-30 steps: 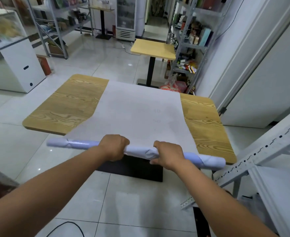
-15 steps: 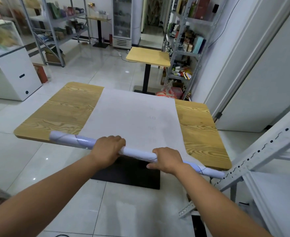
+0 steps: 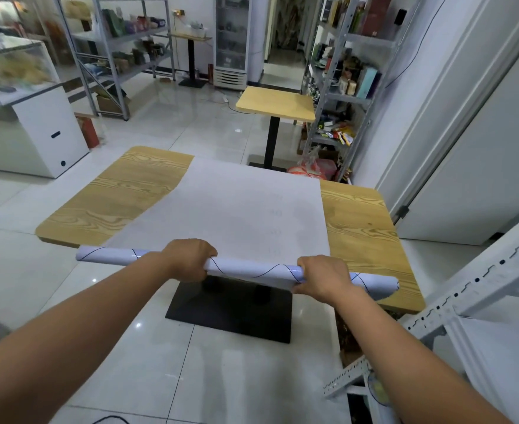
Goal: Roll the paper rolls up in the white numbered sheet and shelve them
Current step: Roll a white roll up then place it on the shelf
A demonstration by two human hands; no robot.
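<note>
A: Where is the roll?
B: The long pale lilac-white paper roll with a thin black line spiralling along it (image 3: 252, 269) lies across the near edge of the wood-grain table (image 3: 123, 197). Its left end sticks out past that edge, above the floor tiles (image 3: 129, 347). Its right end sits over the table's near right corner.
A: Hands?
B: 2 on the paper roll, well apart. The left hand (image 3: 189, 260) is curled over the top, fingers wrapped toward the table's far side, thumb on the near underside. The right hand (image 3: 324, 278) grips the same way, closer to the right end.
A: The sheet?
B: The white numbered sheet (image 3: 237, 209) lies flat down the middle of the table, from its far edge to the roll, which it meets. Faint digits (image 3: 275, 213) run in 1 column near the sheet's right margin; unreadable. Bare wood shows on both sides.
A: Anything else by the table?
B: A black rectangular base plate (image 3: 230, 307) on the floor beneath it. A white perforated metal shelf frame (image 3: 481, 289) stands just right of the table's near right corner.
</note>
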